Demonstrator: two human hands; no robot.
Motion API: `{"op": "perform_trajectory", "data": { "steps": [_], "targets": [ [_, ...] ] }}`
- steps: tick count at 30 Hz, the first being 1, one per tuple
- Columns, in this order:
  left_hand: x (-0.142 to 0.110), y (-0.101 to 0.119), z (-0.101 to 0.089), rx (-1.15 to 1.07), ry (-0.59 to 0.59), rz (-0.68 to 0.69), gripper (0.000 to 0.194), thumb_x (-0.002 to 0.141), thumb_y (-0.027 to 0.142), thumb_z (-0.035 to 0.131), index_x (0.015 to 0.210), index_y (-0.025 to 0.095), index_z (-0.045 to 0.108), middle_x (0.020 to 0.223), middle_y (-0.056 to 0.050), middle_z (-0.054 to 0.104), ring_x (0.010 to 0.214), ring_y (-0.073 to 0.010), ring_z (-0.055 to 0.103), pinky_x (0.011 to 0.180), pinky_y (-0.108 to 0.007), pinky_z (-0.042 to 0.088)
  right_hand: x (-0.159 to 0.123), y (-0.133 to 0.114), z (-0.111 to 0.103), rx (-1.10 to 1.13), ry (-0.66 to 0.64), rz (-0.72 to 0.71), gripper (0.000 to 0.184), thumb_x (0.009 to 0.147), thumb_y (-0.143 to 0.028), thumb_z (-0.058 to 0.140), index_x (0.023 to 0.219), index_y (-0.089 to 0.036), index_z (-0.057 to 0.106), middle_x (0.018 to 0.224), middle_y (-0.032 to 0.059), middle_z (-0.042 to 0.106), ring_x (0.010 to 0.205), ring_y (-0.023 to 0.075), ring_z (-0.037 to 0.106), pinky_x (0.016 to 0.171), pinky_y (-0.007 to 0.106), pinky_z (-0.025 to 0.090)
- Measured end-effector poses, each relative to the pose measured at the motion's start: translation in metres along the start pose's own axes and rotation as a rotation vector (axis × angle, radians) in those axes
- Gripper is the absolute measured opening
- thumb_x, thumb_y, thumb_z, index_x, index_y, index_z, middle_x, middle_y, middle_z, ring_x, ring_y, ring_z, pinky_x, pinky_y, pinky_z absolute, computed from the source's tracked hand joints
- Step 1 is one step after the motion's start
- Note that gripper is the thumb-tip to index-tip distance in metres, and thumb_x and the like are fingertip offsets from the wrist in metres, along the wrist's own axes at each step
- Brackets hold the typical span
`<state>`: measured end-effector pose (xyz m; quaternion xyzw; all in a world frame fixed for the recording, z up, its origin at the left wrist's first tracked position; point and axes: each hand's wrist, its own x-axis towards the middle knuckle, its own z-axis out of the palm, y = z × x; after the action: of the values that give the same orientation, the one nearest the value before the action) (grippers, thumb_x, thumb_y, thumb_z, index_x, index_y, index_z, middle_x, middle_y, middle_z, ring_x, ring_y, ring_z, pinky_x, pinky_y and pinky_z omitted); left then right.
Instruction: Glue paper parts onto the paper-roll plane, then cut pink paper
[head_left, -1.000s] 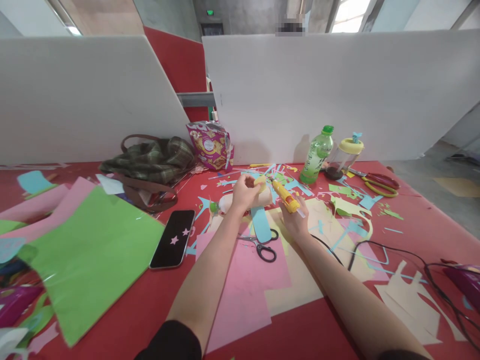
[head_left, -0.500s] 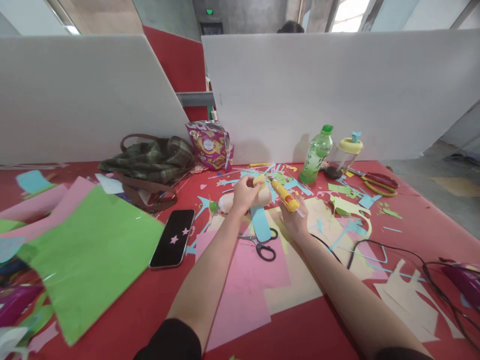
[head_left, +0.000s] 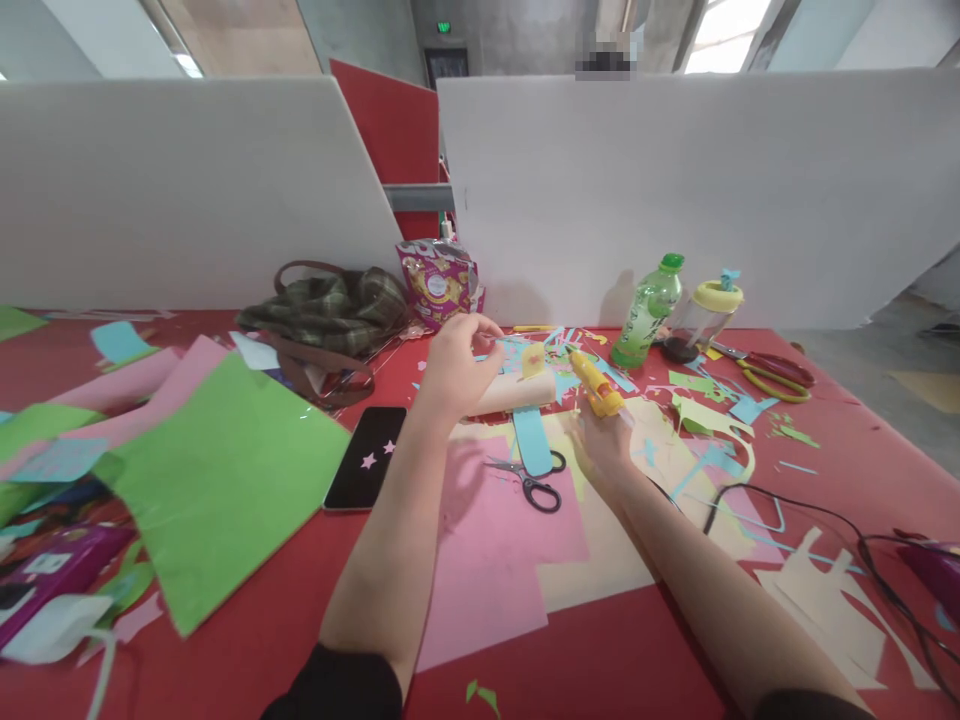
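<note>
From my remote station I record the following. My left hand (head_left: 456, 368) is loosely curved, thumb and index finger parted, above the left end of a pale roll (head_left: 517, 392); whether it touches the roll I cannot tell. My right hand (head_left: 609, 440) is closed around a yellow glue gun (head_left: 598, 385), its nozzle directed up and to the left. The roll lies on its side between the two hands, a yellow paper piece (head_left: 533, 360) upright on it and a blue strip (head_left: 533, 445) extending from its near side.

The red tabletop (head_left: 300, 620) is heavily littered. Black-handled scissors (head_left: 529, 481) lie on pink sheets (head_left: 487, 590) nearer me than the roll. Left of my left hand I note a phone (head_left: 360, 465) bearing two pink stars, and a large green sheet (head_left: 232, 470); beyond that hand, a plaid bag (head_left: 337, 310) and a snack pouch (head_left: 439, 285). Beyond and right of the glue gun stand a green bottle (head_left: 645, 320) and a yellow-lidded jar (head_left: 697, 325).

Behind the table, white partitions (head_left: 645, 180) flank a red panel (head_left: 394, 140). Past them I log concrete walls, a lit green sign (head_left: 443, 28) and a bright window (head_left: 726, 35); grey floor (head_left: 870, 345) shows at right
</note>
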<state>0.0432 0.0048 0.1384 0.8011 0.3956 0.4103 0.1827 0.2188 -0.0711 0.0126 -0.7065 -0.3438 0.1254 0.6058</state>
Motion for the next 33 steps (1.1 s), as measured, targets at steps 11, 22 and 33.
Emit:
{"op": "perform_trajectory", "data": {
  "steps": [11, 22, 33],
  "targets": [
    [-0.031, 0.007, -0.049, 0.254, -0.215, 0.045, 0.011, 0.074, 0.022, 0.043, 0.078, 0.018, 0.052, 0.084, 0.000, 0.056, 0.078, -0.0133, 0.052, 0.072, -0.026, 0.038, 0.029, -0.038, -0.025, 0.541, -0.114, 0.436, 0.016, 0.066, -0.019, 0.054, 0.059, -0.020, 0.040, 0.050, -0.0058, 0.047, 0.046, 0.0075, 0.051, 0.046, 0.020, 0.048],
    [-0.097, -0.077, -0.045, 0.453, -0.811, -0.084, 0.014, 0.070, 0.018, 0.042, 0.074, 0.018, 0.056, 0.077, -0.003, 0.059, 0.073, -0.0169, 0.054, 0.064, -0.026, 0.037, 0.012, -0.072, -0.062, 0.644, -0.474, 0.584, 0.008, 0.072, -0.022, 0.054, 0.072, -0.022, 0.046, 0.073, -0.0026, 0.057, 0.065, 0.0145, 0.060, 0.060, 0.036, 0.052],
    [-0.121, -0.087, -0.041, 0.428, -0.777, -0.096, 0.014, 0.065, 0.008, 0.041, 0.066, 0.016, 0.052, 0.070, -0.003, 0.057, 0.063, -0.0133, 0.053, 0.057, -0.023, 0.034, 0.015, -0.073, -0.077, -0.203, -0.691, 0.247, 0.020, 0.058, -0.025, 0.065, 0.070, -0.015, 0.053, 0.042, -0.0063, 0.046, 0.038, 0.0079, 0.041, 0.039, 0.020, 0.030]
  ]
}}
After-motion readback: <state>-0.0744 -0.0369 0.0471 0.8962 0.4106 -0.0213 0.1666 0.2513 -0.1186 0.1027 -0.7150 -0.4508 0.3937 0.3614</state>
